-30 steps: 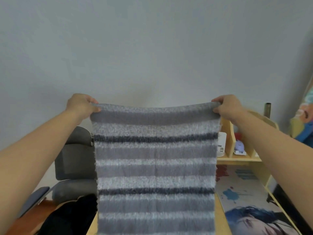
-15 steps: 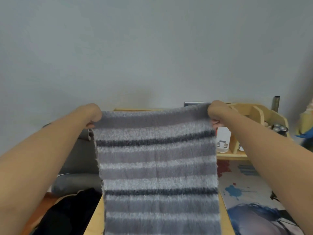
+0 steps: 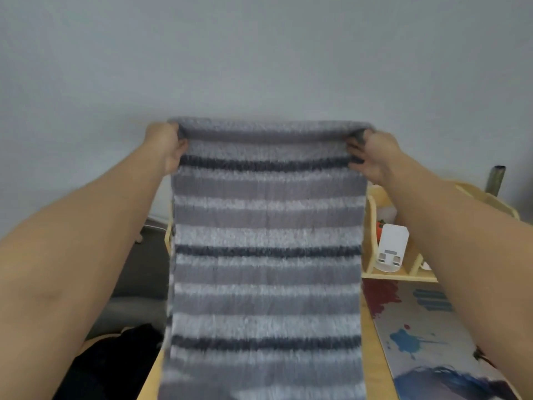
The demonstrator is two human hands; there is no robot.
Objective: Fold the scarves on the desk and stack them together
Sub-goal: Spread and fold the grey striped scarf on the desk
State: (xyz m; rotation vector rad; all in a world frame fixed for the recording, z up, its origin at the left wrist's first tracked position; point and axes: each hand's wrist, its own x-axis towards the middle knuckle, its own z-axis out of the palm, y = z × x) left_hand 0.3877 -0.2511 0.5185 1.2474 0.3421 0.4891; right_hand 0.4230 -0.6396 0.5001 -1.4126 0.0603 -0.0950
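A fluffy grey striped scarf [image 3: 266, 255] with light, mid-grey and dark bands hangs stretched wide in front of me and hides most of the desk. My left hand [image 3: 165, 145] grips its top left corner. My right hand [image 3: 372, 153] grips its top right corner. Both arms reach forward and hold the top edge level against the pale wall. The scarf's lower part runs out of the bottom of the frame.
A wooden desk organiser [image 3: 403, 277] with a white device [image 3: 390, 248] stands at the right. A printed desk mat [image 3: 432, 342] lies below it. A dark cloth [image 3: 115, 365] and a grey chair [image 3: 135, 284] sit at the left.
The scarf's top edge has moved up and farther forward, and my arms have stretched out. Both hands keep hold of its corners.
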